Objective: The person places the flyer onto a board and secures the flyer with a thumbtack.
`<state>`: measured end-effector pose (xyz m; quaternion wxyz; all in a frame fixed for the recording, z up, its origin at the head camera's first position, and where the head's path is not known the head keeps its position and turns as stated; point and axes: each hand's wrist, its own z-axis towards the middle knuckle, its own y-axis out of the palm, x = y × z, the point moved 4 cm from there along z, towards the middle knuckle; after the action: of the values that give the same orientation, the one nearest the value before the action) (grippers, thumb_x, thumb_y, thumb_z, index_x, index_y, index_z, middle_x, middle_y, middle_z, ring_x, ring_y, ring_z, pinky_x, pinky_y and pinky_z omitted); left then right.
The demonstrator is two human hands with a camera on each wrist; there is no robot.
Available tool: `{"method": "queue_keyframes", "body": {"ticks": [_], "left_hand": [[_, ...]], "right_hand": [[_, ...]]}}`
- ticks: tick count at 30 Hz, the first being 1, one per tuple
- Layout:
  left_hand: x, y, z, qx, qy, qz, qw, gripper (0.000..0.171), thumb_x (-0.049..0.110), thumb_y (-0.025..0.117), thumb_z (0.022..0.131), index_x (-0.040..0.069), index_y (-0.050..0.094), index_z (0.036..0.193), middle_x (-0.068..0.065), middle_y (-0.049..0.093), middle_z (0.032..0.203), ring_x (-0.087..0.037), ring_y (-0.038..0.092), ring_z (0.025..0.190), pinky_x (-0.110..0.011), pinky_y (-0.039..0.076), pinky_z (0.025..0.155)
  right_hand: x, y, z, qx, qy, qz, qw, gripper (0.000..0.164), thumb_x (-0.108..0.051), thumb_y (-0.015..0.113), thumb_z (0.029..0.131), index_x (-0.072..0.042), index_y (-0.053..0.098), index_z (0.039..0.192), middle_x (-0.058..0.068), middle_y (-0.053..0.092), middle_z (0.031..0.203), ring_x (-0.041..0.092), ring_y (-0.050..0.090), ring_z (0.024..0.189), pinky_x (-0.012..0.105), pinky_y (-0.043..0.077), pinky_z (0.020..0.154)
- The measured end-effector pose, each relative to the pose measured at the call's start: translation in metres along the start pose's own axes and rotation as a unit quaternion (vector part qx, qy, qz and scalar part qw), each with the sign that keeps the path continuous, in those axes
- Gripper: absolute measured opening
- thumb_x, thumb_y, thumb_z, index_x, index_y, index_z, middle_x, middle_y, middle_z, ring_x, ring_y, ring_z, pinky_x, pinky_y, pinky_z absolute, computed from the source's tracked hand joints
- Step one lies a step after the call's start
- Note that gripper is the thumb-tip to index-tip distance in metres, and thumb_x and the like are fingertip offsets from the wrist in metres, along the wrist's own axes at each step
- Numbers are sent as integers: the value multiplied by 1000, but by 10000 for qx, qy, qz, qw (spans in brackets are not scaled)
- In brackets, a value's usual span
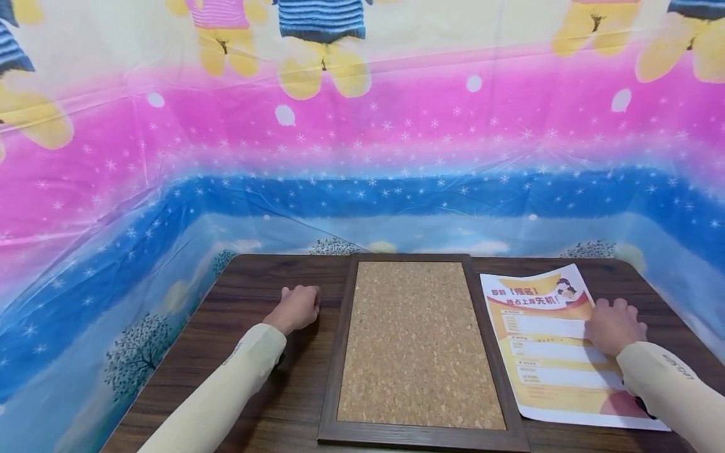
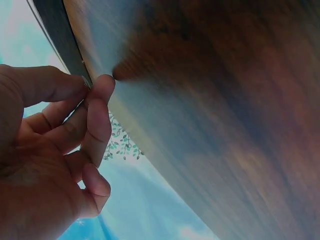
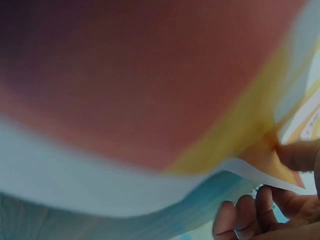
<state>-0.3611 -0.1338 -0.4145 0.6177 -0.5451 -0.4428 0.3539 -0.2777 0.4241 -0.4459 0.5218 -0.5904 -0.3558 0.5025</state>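
A printed paper flyer in white, yellow and red lies to the right of a cork board with a brown frame. My right hand pinches the flyer's right edge. In the right wrist view the thumb presses on the printed side of the flyer, and the other fingers are curled beneath it. To the left of the board, my left hand is just at the dark tabletop. Its fingers are loosely bent, thumb close to the index finger, and I see nothing held between them.
The dark wood-grain table has rounded far corners. A printed cloth in pink, blue and cream hangs around its back and sides. The board stands upright in format across the table's middle, its far end near the back edge.
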Motion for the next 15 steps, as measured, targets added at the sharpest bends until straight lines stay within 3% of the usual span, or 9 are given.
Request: {"method": "queue_keyframes", "body": {"ticks": [7,11,15], "left_hand": [[-2,-1,0,70,67,-127,9999,11,11,56,79,15,50,71,5,48,60,-13,44,56,-41,24,69],[-4,-1,-1,82,37,-187,9998,11,11,57,79,15,51,71,5,48,61,-13,44,57,-43,24,71],[-5,-1,-1,13,-68,-194,9998,10,12,58,79,15,52,72,6,49,62,-13,45,59,-45,23,75]], "right_hand": [[2,-5,0,-200,100,179,9996,45,-8,57,78,17,35,107,30,41,85,38,43,69,50,37,58],[3,-8,1,-454,198,365,9981,44,-12,53,82,12,31,112,29,45,87,32,48,64,46,38,55],[9,-5,3,-278,160,550,9980,47,-16,54,84,6,30,117,27,46,91,29,48,61,45,37,54]]}}
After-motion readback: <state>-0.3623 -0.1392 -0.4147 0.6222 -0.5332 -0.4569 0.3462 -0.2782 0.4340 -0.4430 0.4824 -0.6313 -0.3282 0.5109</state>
